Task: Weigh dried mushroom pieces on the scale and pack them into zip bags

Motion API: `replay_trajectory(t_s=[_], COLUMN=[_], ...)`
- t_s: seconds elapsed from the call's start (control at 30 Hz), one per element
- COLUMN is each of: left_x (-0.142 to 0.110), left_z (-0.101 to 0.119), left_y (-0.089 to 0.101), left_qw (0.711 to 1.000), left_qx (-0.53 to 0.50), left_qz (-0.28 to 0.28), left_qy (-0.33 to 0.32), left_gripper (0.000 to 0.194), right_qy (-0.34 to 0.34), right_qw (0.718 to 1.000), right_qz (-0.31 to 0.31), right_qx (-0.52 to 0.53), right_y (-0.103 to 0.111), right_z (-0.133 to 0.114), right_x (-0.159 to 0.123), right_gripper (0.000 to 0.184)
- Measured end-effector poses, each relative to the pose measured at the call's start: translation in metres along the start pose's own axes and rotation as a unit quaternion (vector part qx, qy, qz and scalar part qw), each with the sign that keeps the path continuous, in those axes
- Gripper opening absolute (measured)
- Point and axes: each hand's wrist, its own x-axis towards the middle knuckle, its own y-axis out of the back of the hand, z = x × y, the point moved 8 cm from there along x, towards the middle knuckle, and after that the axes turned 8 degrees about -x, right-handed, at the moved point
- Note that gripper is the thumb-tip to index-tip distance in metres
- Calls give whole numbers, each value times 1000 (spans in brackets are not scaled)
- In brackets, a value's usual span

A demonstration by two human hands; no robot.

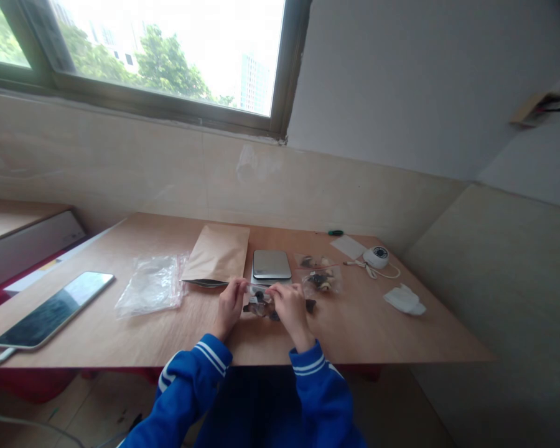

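Observation:
Between my two hands a small clear zip bag (260,297) is held by its top edge near the front of the table. My left hand (231,306) pinches its left corner, and my right hand (289,307) pinches the right one. Dark and brown pieces (265,311) show in or behind the bag; which of the two I cannot tell. One dark piece (310,305) lies just right of my right hand. Directly beyond the bag stands a flat silver scale (271,265). A brown paper pouch (218,254), its dark mouth toward me, lies left of the scale.
Filled clear bags (324,281) lie right of the scale. Empty clear bags (148,285) and a plugged-in phone (56,310) are on the left. On the right are a white camera (376,256) with its cable, a crumpled tissue (404,300), a white card (349,247) and a green-handled screwdriver (335,233).

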Motion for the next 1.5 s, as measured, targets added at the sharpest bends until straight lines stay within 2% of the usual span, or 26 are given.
replay_trajectory(t_s=[0.17,0.33,0.53,0.83,0.9,0.97,1.03,1.13,1.23,1.33,1.43,1.5], left_x=[1,1,1,0,0,0,1,1,2,2,2,3], left_z=[1,-4,0,-5,-6,-5,-3,-1,0,-1,-2,-2], left_y=[3,8,4,10,10,9,7,9,10,8,10,10], left_qw=[1000,998,1000,998,997,998,999,998,998,998,997,997], left_qx=[-1,2,-4,3,7,6,0,-8,-21,-38,-44,-41], left_qz=[18,50,25,62,68,58,45,56,58,43,50,51], left_qy=[7,23,6,21,29,30,26,28,30,35,48,52], left_gripper=[25,30,30,31,33,35,36,37,39,43,46,46], right_qy=[-4,32,9,23,11,-7,-25,-28,-33,-97,-171,-206], right_qw=[1000,998,998,995,995,996,995,992,980,949,912,894], right_qz=[1,-12,-13,3,23,35,37,26,34,65,132,189], right_qx=[25,56,67,99,97,86,85,119,196,291,350,350], right_y=[-1,-6,-6,-4,1,5,8,8,12,26,54,77], right_z=[-3,3,16,17,24,31,36,35,31,39,63,91], right_x=[-2,-5,-8,-15,-18,-20,-21,-20,-21,-23,-25,-23], right_gripper=[18,19,22,18,17,24,25,22,19,21,29,34])
